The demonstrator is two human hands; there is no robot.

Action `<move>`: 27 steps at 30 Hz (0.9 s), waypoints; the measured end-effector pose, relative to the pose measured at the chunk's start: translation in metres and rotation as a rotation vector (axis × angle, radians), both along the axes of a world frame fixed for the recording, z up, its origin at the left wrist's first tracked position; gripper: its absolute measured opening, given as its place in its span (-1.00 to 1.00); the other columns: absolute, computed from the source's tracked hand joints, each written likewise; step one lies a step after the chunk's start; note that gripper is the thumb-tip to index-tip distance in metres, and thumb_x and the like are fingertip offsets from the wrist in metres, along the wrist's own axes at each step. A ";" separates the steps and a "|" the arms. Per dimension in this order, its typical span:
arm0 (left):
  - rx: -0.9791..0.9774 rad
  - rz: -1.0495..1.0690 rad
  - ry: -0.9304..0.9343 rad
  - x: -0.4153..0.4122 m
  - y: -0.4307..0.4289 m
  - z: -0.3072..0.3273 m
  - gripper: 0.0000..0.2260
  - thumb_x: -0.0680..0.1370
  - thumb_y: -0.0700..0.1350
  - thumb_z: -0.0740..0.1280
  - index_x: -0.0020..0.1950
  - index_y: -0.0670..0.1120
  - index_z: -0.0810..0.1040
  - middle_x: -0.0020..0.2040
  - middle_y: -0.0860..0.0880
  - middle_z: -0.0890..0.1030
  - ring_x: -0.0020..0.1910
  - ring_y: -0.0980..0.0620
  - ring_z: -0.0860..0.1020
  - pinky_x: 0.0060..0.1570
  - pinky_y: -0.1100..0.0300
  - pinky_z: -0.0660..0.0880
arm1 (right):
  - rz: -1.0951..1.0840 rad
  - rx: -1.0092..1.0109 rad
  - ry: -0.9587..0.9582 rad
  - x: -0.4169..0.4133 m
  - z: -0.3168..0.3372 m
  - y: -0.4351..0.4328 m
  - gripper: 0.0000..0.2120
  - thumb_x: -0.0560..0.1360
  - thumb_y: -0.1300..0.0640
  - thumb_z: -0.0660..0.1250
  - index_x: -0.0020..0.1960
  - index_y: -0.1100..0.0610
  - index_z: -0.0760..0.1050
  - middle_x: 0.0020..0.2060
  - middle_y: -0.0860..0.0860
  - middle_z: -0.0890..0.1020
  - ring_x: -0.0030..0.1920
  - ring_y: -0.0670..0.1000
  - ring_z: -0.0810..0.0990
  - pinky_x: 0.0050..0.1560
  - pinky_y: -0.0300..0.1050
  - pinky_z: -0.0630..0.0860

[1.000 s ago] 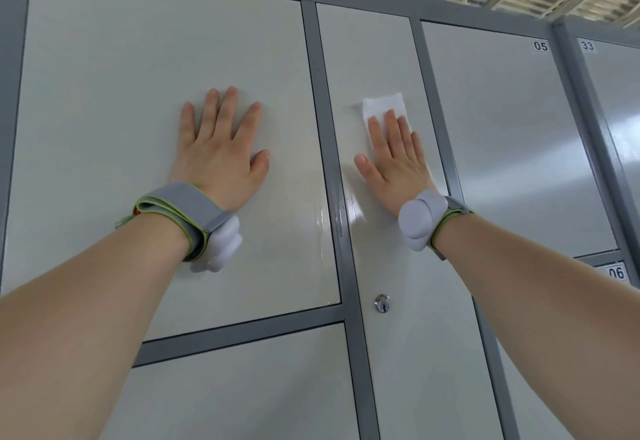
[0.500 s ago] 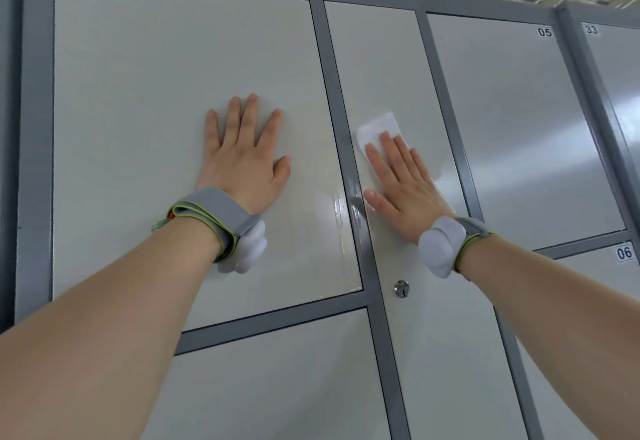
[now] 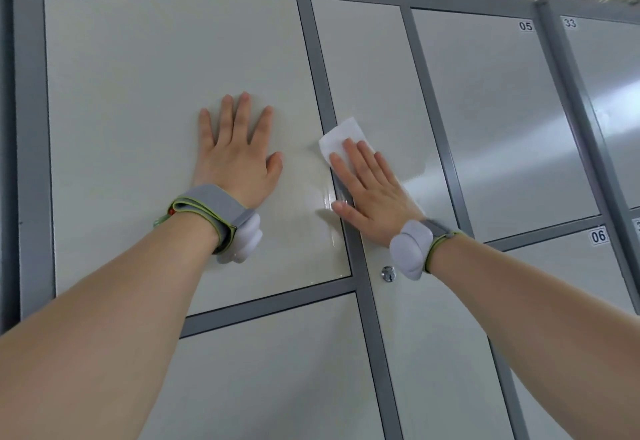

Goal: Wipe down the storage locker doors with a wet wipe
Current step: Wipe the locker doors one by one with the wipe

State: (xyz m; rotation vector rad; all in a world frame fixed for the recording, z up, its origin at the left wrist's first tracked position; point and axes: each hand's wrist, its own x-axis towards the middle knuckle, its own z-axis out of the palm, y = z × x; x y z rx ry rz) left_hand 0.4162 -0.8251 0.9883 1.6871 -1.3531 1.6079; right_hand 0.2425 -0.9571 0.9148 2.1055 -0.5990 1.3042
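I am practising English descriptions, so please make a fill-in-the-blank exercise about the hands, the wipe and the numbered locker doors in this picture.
1. The left hand lies flat on the door whose label reads ____.
2. The wet wipe under the right hand is ____ in colour.
3. The door directly below door 05 is numbered ____.
Missing words: 01; white; 06.
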 end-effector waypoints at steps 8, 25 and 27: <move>0.005 -0.022 0.050 -0.005 0.001 -0.001 -0.44 0.62 0.01 0.07 0.56 -0.05 -0.06 0.56 -0.14 -0.14 0.52 -0.12 -0.20 0.42 -0.10 -0.31 | 0.004 -0.038 0.016 -0.024 -0.020 -0.020 -0.26 0.49 -0.37 -0.37 0.51 0.06 -0.20 0.52 0.08 -0.14 0.52 0.06 -0.21 0.48 -0.03 -0.28; 0.012 -0.041 0.147 -0.014 -0.002 -0.018 -0.44 0.63 0.01 0.10 0.56 -0.04 -0.05 0.56 -0.11 -0.16 0.52 -0.11 -0.21 0.41 -0.07 -0.33 | 0.053 -0.098 0.080 -0.022 -0.016 -0.015 -0.27 0.54 -0.32 -0.30 0.54 0.11 0.00 0.52 0.16 0.02 0.52 0.11 -0.08 0.48 -0.02 -0.23; 0.014 -0.040 0.159 -0.016 -0.002 -0.020 -0.45 0.63 0.01 0.09 0.56 -0.04 -0.05 0.56 -0.11 -0.16 0.52 -0.10 -0.22 0.41 -0.08 -0.34 | 0.042 -0.090 0.085 -0.033 -0.029 -0.026 -0.30 0.57 -0.29 -0.27 0.54 0.13 -0.02 0.52 0.16 0.03 0.52 0.13 -0.06 0.48 0.01 -0.20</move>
